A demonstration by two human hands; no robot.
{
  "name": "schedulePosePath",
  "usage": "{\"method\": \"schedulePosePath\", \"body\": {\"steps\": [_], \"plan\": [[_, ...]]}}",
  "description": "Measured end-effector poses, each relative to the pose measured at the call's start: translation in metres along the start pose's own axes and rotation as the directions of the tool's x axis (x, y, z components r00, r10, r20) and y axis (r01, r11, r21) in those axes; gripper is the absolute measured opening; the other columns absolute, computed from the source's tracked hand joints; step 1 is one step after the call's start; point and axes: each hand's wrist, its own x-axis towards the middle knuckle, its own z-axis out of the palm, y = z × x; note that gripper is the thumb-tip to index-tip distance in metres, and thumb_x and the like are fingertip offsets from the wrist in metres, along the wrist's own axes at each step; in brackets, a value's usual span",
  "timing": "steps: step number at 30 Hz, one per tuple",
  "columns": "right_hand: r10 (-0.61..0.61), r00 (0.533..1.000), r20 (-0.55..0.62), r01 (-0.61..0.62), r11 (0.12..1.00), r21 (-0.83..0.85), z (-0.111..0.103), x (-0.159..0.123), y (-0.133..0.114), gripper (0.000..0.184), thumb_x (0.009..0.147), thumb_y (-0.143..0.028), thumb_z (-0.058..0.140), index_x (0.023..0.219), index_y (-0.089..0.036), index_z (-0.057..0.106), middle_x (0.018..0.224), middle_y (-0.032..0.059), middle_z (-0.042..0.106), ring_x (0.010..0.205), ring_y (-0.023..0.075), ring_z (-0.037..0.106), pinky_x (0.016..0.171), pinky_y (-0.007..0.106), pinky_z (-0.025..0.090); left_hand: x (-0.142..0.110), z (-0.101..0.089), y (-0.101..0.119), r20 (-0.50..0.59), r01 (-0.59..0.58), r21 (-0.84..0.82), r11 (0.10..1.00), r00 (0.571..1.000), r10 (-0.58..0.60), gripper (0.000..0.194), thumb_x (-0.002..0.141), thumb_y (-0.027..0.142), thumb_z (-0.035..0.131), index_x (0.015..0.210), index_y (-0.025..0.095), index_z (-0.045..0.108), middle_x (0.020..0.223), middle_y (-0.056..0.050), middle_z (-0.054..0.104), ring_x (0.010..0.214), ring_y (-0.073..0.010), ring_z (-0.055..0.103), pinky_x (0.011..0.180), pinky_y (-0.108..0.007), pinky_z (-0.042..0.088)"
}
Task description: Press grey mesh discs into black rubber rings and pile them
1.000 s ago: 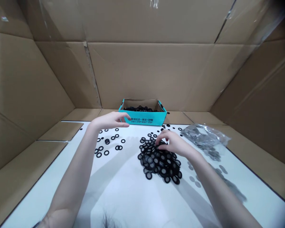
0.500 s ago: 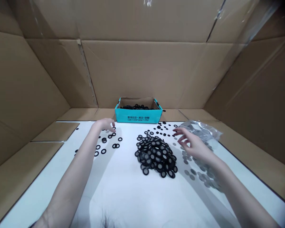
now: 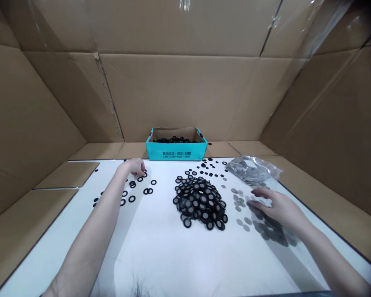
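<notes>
My left hand (image 3: 136, 166) reaches to the far left of the white table. Its fingers are curled down together at the edge of some scattered black rings (image 3: 132, 199); whether a ring is between the fingertips is hidden. My right hand (image 3: 275, 205) hovers low over thin grey translucent discs (image 3: 247, 221) on the right, thumb and fingers apart with nothing visible between them. Between my hands lies a heap of black rings with grey centres (image 3: 200, 202). Part of the discs is covered by my right hand and its shadow.
Behind the heap stands a turquoise box (image 3: 177, 152) with many black rings inside. A crumpled clear plastic bag (image 3: 253, 169) lies at the back right. Small black discs (image 3: 210, 174) are scattered in front of the box. Cardboard walls (image 3: 185, 95) enclose the table.
My right hand has moved right and nearer, from beside the heap to over the grey discs. My left hand's fingers have curled down toward the rings. The view has shifted slightly.
</notes>
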Motion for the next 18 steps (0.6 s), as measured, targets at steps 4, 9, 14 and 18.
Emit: {"method": "schedulePosePath", "body": {"steps": [4, 9, 14, 18], "plan": [[0.068, 0.998, -0.01, -0.068, 0.998, 0.0, 0.001, -0.007, 0.013, 0.025, 0.07, -0.041, 0.064, 0.091, -0.028, 0.07, 0.091, 0.0104, 0.081, 0.088, 0.0392, 0.074, 0.07, 0.048, 0.054, 0.001, 0.001, 0.003, -0.001, -0.037, -0.003, 0.999, 0.999, 0.037, 0.036, 0.098, 0.036, 0.063, 0.127, 0.015, 0.06, 0.126, -0.01, 0.064, 0.109, -0.0232, 0.066, 0.092, -0.044, 0.059], [0.085, 0.996, -0.031, -0.083, 0.995, 0.053, 0.003, -0.009, 0.006, 0.013, 0.074, -0.036, 0.06, 0.083, -0.03, 0.067, 0.079, 0.0062, 0.08, 0.085, 0.0369, 0.074, 0.071, 0.046, 0.053, 0.004, 0.004, 0.007, 0.032, -0.073, 0.006, 0.997, 0.997, 0.072, 0.035, 0.098, 0.036, 0.063, 0.126, 0.015, 0.061, 0.126, -0.01, 0.064, 0.109, -0.0233, 0.066, 0.092, -0.044, 0.058], [0.07, 0.993, -0.093, -0.06, 0.993, 0.106, -0.005, -0.011, 0.002, 0.011, 0.078, -0.039, 0.06, 0.081, -0.032, 0.067, 0.077, 0.0049, 0.079, 0.081, 0.0358, 0.074, 0.071, 0.044, 0.052, 0.005, 0.004, 0.002, 0.042, -0.093, -0.009, 0.996, 0.995, 0.093, 0.035, 0.098, 0.036, 0.063, 0.125, 0.015, 0.062, 0.125, -0.01, 0.064, 0.108, -0.0233, 0.066, 0.092, -0.044, 0.059], [0.097, 0.981, -0.166, -0.075, 0.988, 0.134, -0.012, -0.012, 0.001, 0.01, 0.076, -0.038, 0.062, 0.084, -0.033, 0.067, 0.077, 0.0048, 0.079, 0.084, 0.0364, 0.074, 0.074, 0.045, 0.05, 0.003, 0.001, 0.0, 0.03, -0.128, -0.028, 0.991, 0.991, 0.128, 0.034, 0.098, 0.036, 0.063, 0.124, 0.015, 0.062, 0.124, -0.01, 0.065, 0.107, -0.023, 0.066, 0.091, -0.043, 0.059]]}}
